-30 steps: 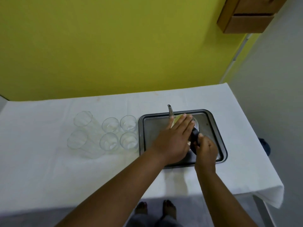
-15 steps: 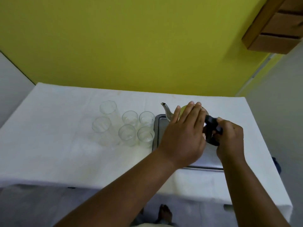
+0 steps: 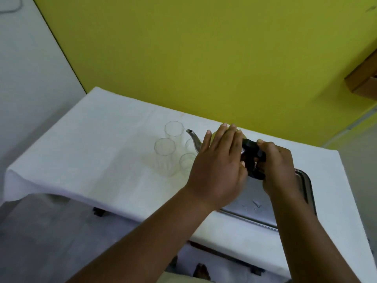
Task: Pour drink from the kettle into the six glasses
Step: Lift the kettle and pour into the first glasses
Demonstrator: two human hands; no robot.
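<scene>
Even soft indoor light, faint shadows, slight motion blur, wide-angle edge distortion

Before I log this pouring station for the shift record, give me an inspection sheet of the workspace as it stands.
Surface: table under a white cloth, cloth hanging over the edges.
Job's things: kettle, spout aimed toward the clear glasses; four glasses show, the others are hidden behind the hand; those in view look empty.
Tray: metal tray at the right, a few water drops on it.
Clutter: nothing seen.
Grippers: left hand laid flat over the kettle's top; right hand closed on the black handle.
Cables: nothing seen.
Surroundings: yellow wall behind, wooden shelf at upper right, the person's foot below the table.
</scene>
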